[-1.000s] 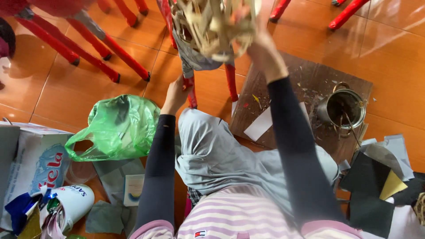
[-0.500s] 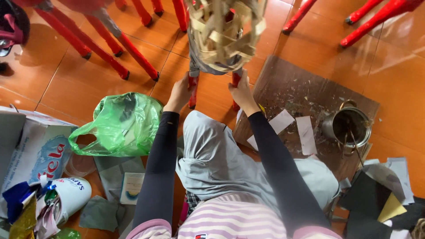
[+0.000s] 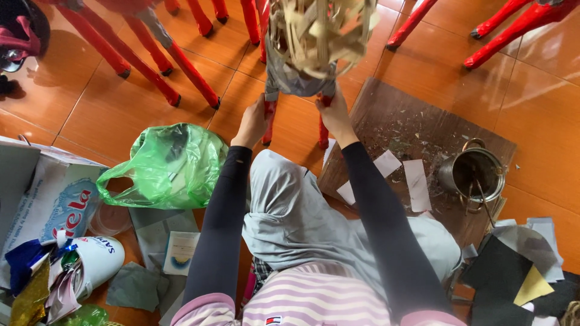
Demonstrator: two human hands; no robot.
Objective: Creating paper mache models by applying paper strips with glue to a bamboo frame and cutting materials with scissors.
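Observation:
In front of me stands a figure with red stick legs (image 3: 269, 124), a grey papered lower body (image 3: 296, 81) and a woven frame of pale bamboo strips (image 3: 317, 30) on top. My left hand (image 3: 252, 122) grips one red leg near its upper end. My right hand (image 3: 334, 116) holds the grey body's lower edge by the other red leg. Both arms wear dark sleeves. My knee in grey trousers (image 3: 290, 205) lies below the hands.
A dusty brown board (image 3: 411, 130) with white paper strips (image 3: 417, 184) and a small metal pot (image 3: 474, 175) lies right. A green plastic bag (image 3: 166, 166) and a cardboard box (image 3: 48, 199) sit left. More red legs (image 3: 145, 57) stand behind. Paper scraps (image 3: 513, 265) lie at lower right.
My right hand has come down from the woven frame to the figure's lower edge. The view shifted, so the figure sits more central and the left hand has closed on the leg.

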